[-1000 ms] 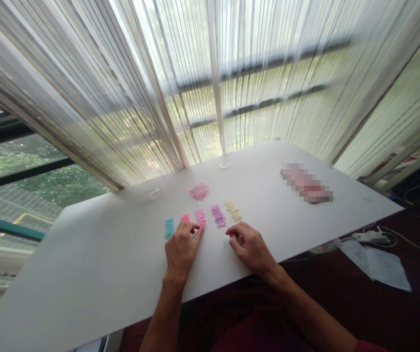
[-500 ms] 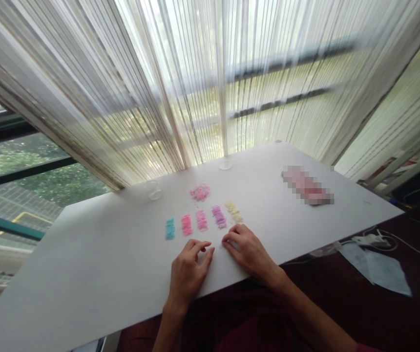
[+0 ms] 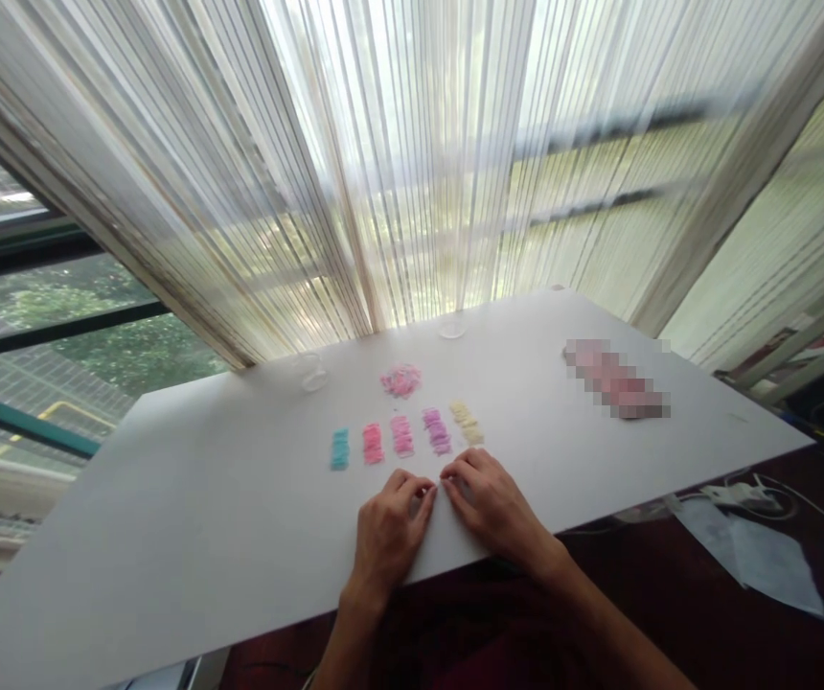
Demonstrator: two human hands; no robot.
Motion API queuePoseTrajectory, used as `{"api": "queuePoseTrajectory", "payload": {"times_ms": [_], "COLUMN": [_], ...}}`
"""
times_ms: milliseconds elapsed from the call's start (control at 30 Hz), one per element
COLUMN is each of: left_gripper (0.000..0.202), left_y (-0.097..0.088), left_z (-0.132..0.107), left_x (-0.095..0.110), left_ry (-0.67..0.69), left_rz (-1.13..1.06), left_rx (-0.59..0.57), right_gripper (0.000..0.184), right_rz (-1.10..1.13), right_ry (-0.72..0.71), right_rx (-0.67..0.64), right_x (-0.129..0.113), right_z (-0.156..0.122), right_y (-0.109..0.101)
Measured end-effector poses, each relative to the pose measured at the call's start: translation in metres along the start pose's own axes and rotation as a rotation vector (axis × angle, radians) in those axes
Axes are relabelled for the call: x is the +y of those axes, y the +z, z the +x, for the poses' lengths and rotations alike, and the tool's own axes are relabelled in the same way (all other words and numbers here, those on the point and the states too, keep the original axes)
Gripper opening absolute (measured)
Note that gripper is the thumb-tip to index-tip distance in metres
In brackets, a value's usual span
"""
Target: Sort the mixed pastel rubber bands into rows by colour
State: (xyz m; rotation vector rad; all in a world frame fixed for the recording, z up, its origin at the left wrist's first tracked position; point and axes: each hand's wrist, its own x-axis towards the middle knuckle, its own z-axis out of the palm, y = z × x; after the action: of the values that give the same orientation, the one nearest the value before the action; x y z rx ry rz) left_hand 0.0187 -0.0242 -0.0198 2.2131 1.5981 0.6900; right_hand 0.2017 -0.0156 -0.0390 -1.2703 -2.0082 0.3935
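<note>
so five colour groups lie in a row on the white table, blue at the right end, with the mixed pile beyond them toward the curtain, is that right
Not quite: in the head view the blue group is at the left end, not the right. The five colour groups do lie in a row on the white table, with the mixed pile beyond them toward the curtain.

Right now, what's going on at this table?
A person has the left hand and right hand fingertip to fingertip, or nearly so, over the white table. Anything in either grip is too small to make out. Beyond them lie five single-colour groups of small pieces: teal, coral, pink, purple, pale yellow. A mixed pile lies farther back.
</note>
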Motion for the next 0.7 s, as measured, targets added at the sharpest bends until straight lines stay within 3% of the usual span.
{"api": "queuePoseTrajectory", "payload": {"times_ms": [167, 333, 467, 700], "left_gripper": [0.022, 0.020, 0.020, 0.019], "left_y": [-0.0027, -0.0012, 0.0004, 0.0000], "left_z": [0.0002, -0.0019, -0.0033, -0.0055], "left_x": [-0.0037, -0.0056, -0.0069, -0.0084], "left_ry": [0.000, 0.012, 0.031, 0.023], "left_rz": [-0.110, -0.129, -0.136, -0.170], "left_rx": [0.021, 0.042, 0.065, 0.045], "right_gripper": [0.011, 0.028, 0.015, 0.011], "right_rz": [0.050, 0.186, 0.236, 0.230], "right_ry": [-0.006, -0.012, -0.018, -0.014], "right_rx": [-0.004, -0.024, -0.032, -0.056], "right_x": [0.0031, 0.0047, 0.0032, 0.0010], "right_z": [-0.0018, -0.0027, -0.0020, -0.0008], "right_y": [0.0011, 0.0009, 0.0001, -0.0013]}}
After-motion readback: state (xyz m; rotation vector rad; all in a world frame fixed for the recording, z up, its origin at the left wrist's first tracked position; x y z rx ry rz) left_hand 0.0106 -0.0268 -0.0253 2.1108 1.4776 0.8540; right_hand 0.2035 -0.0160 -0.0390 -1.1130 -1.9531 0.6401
